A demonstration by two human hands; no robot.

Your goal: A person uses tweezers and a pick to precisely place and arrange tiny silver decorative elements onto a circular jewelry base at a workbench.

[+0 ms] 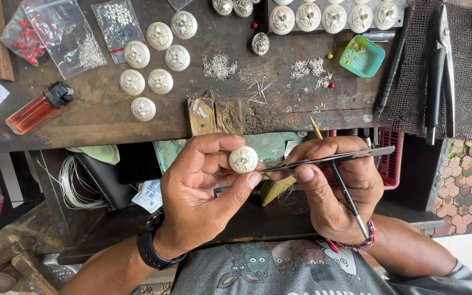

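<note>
Left hand: my left hand [200,191] sits just below the desk edge, a black watch [151,248] on its wrist.
Left fingers: thumb and fingertips pinch a round white disc [243,159] by its rim, its silver flower ornament facing up.
Right hand: my right hand [337,188] is beside the left, a braided red and blue bracelet [356,245] at the wrist.
Right fingers: pressed together around dark metal tweezers [329,160]; the tips reach left and touch the disc's edge. A thin brush [345,191] with a pale wooden end also runs through this hand.
Where the disc is: held in the air between both hands, in front of the desk, above a green tray [269,146].
Desk: the dark worn wooden desk [99,117] carries more white ornamented discs [157,60] in a loose group at left and a row of them at top right.
Small parts: heaps of tiny silver wire pieces [219,66] lie mid-desk; a small teal dish [362,55] sits to the right.
Left side: an orange lighter [38,109] and clear plastic bags of red and white beads [64,33].
Right side: pliers [441,71] lie on dark mesh cloth.
Below: a coil of silver wire [75,183] hangs under the desk.
</note>
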